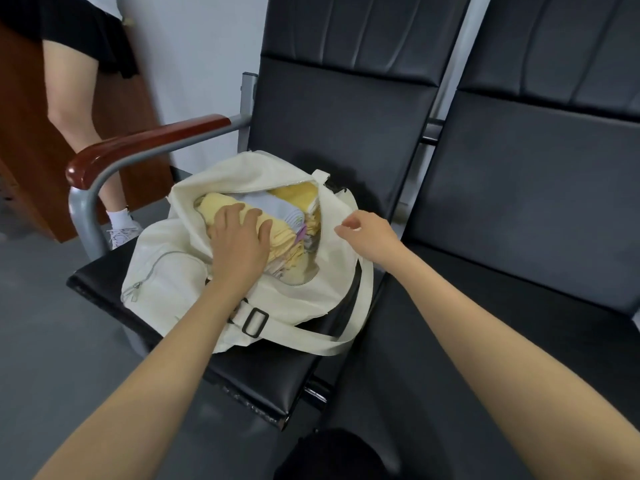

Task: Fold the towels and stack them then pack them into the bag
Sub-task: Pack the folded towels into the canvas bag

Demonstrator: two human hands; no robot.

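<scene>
A cream bag [166, 271] lies unzipped on the left black seat [346, 133]. Folded towels [294, 199], yellow, pale blue and white, fill its opening. My left hand [239, 240] lies flat on the yellow towel on top, fingers spread, pressing down inside the bag. My right hand [363, 233] pinches the right edge of the bag's opening and holds it away from the towels. The bag's strap [311, 336] with a black buckle trails over the seat front.
A wood-topped metal armrest [138, 147] borders the bag's left side. A second black seat [519, 220] lies to the right. Another person's legs [79, 109] stand beside a brown cabinet at the far left. Grey floor runs along the front.
</scene>
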